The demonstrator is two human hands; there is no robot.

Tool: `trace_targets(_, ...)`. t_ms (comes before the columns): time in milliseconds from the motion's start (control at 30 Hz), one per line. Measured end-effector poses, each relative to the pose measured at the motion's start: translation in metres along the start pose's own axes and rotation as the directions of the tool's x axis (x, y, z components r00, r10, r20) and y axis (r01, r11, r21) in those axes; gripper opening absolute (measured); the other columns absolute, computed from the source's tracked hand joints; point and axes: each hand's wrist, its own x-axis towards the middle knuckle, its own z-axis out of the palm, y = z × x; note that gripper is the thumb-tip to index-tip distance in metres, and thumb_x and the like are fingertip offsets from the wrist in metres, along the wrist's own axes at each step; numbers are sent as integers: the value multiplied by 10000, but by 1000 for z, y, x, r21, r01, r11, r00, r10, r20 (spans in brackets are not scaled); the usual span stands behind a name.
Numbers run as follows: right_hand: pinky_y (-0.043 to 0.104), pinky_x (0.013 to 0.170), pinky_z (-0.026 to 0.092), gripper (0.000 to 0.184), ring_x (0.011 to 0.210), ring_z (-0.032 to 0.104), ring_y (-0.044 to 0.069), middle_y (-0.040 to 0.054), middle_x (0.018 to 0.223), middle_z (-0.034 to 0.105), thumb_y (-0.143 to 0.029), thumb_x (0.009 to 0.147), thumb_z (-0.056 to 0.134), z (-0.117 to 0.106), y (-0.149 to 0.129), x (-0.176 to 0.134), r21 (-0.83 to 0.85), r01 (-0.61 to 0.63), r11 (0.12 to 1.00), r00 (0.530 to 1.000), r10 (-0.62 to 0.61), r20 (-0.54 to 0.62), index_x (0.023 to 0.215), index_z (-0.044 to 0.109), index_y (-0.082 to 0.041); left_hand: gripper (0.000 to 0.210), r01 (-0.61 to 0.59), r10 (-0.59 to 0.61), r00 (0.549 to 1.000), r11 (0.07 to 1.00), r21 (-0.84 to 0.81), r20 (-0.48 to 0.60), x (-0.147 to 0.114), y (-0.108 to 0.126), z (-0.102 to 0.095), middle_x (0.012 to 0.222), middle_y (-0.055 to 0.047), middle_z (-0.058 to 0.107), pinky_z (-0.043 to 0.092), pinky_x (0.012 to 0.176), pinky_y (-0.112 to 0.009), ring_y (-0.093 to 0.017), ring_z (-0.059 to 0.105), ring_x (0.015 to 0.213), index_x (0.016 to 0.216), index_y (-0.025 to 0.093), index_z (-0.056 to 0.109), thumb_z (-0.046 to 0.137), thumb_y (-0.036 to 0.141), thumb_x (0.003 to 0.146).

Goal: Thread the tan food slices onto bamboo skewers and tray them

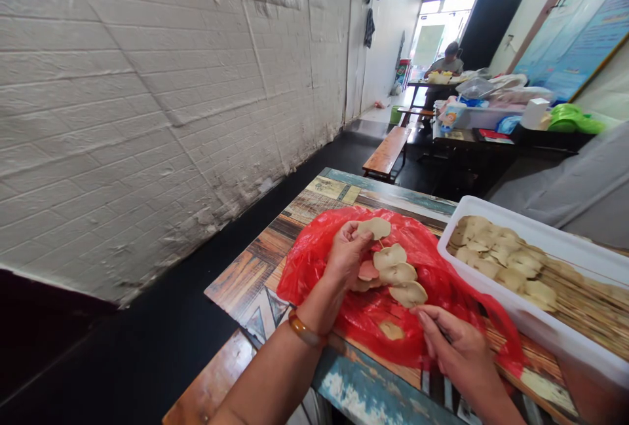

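My left hand point(344, 253) pinches a thin, round beige slice point(377, 228) over a spread red plastic bag point(314, 236). Just below that slice, a thin skewer point(382, 242) runs through several similar round slices point(398, 273). The skewer's lower end is between the fingers of my right hand point(457, 340), which is closed on it. More loose slices lie on the bag, among them one near its front point(392, 330) and a pinkish piece point(367, 270) beside my left hand. What kind of food the slices are, I cannot tell.
At the right stands a white plastic tub point(528, 221) with many filled skewers point(511, 258). All this sits on a wood-patterned table point(250, 258). A brick-textured wall point(147, 117) is at left, a bench point(388, 150) ahead. A person point(451, 61) sits at a far table.
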Motion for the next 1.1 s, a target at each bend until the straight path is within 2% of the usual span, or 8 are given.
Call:
trace_targets(167,218,362,383,364,337,459,115,-32,457,525,-477,839,460,-1,2,0,5,-6,1000,1000,6,18,870,682,-191,370,-13,14,1000,1000,25,-16,1,-1,-1,741,-11,664,464,704,-244,-120,620,675,804,153,564,795,260,536)
trace_targets(367,227,370,380,401,340,458,120,-39,440,504,-514,832,456,1,0,0,47,-34,998,999,33,31,854,666,-173,371,-34,35,999,996,79,-17,2,-4,-2,736,-2,657,444,691,-226,-104,598,655,808,160,548,787,265,545)
trace_targets(533,202,340,326,418,298,408,91,-74,406,462,-544,825,441,2,-2,-1,148,-164,975,984,151,93,878,632,-176,324,-105,107,994,980,171,-7,2,-5,0,678,33,597,417,633,-199,-81,549,614,792,154,543,760,261,576)
trace_targets(633,191,341,314,400,297,400,79,-76,418,476,-525,832,444,3,-4,-1,186,-209,960,972,183,146,914,611,-170,255,-159,164,987,956,248,2,0,-5,2,655,39,568,397,601,-190,-73,518,590,776,154,538,718,241,618)
trace_targets(900,193,343,308,384,305,396,75,-83,431,462,-514,831,453,3,-9,-3,230,-225,947,969,192,156,918,597,-170,104,-222,235,972,891,396,16,-8,-4,11,658,32,560,383,575,-189,-78,508,580,763,161,531,607,169,692)
trace_targets(1100,189,342,303,397,304,413,75,-85,431,466,-528,821,457,6,-7,-2,227,-236,945,966,203,159,927,590,-169,105,-280,280,958,849,449,68,-6,-10,7,715,12,595,404,597,-195,-101,554,646,828,167,552,589,185,731)
